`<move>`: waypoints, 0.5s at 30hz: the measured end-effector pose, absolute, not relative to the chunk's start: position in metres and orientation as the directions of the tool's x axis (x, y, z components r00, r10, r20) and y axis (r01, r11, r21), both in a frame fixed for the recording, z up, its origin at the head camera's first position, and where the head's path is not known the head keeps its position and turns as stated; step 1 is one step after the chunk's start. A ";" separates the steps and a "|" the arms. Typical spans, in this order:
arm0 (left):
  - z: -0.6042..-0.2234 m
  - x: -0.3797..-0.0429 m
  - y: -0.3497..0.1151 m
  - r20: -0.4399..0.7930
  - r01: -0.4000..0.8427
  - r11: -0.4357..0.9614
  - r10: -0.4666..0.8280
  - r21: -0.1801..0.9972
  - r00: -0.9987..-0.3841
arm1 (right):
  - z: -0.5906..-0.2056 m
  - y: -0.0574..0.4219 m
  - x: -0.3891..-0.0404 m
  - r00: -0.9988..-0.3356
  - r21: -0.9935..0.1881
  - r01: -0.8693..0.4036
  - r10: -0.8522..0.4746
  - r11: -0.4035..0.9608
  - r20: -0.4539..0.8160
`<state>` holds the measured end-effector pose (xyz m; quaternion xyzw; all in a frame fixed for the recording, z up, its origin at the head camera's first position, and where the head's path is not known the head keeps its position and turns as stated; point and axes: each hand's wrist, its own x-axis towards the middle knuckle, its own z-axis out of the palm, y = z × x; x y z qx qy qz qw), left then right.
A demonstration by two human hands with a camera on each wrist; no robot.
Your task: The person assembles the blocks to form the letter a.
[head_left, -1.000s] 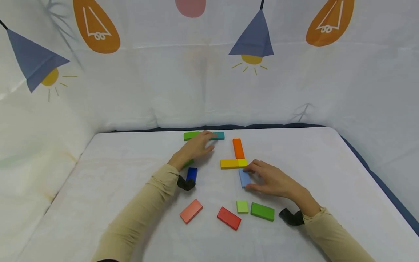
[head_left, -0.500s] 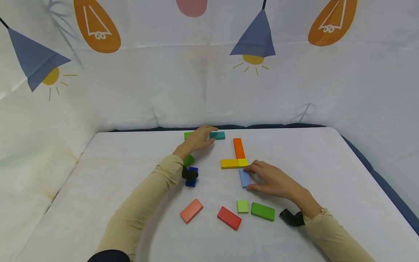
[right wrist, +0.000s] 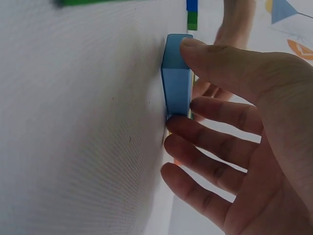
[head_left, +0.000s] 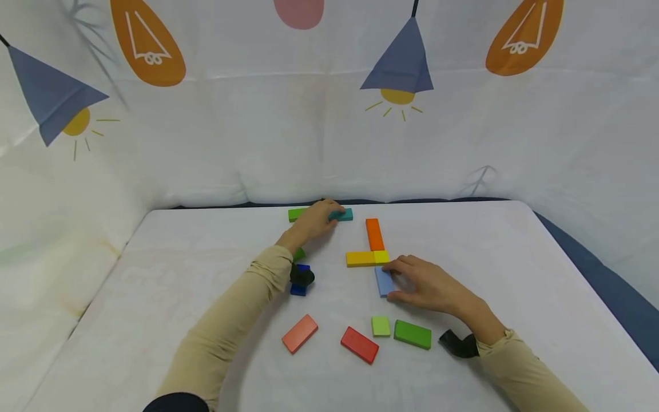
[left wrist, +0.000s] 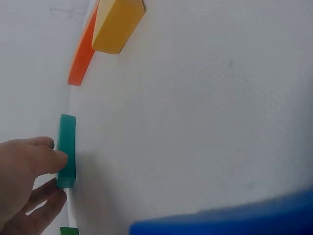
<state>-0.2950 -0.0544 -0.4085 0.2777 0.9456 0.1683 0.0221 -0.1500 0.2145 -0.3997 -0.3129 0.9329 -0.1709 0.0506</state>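
At the far edge of the table, my left hand (head_left: 315, 220) pinches a teal block (left wrist: 66, 147) between thumb and fingers. The block lies flat, its right end showing past the fingertips in the head view. My right hand (head_left: 427, 283) holds a light blue block (right wrist: 177, 83) by its two ends, thumb at the near end and fingertips at the far one. Touching the light blue block's far end is a small yellow block (head_left: 381, 257). A longer amber block (head_left: 360, 259) joins it on the left, and an orange block (head_left: 374, 234) runs away from it toward the back.
A green block (head_left: 297, 214) sits left of the teal one. Under the left wrist lie a dark blue block (head_left: 298, 289) and another green block (head_left: 300, 254), partly hidden. Nearer are salmon (head_left: 300, 333), red (head_left: 360, 345), lime (head_left: 381, 326) and green (head_left: 412, 334) blocks.
My left hand first reached over the teal block, drew back to its left end, then closed thumb and fingers on it. My right hand stays on the light blue block.
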 end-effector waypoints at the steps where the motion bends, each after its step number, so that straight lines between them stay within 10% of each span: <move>1: -0.409 -0.295 -0.054 0.060 0.522 0.787 0.534 0.329 -0.844 | -0.400 0.214 -0.150 -0.799 -0.348 -0.567 -0.601 0.747 0.011; 15: -0.408 -0.294 -0.055 0.092 0.518 0.771 0.525 0.371 -0.846 | -0.398 0.214 -0.152 -0.799 -0.337 -0.568 -0.601 0.750 0.011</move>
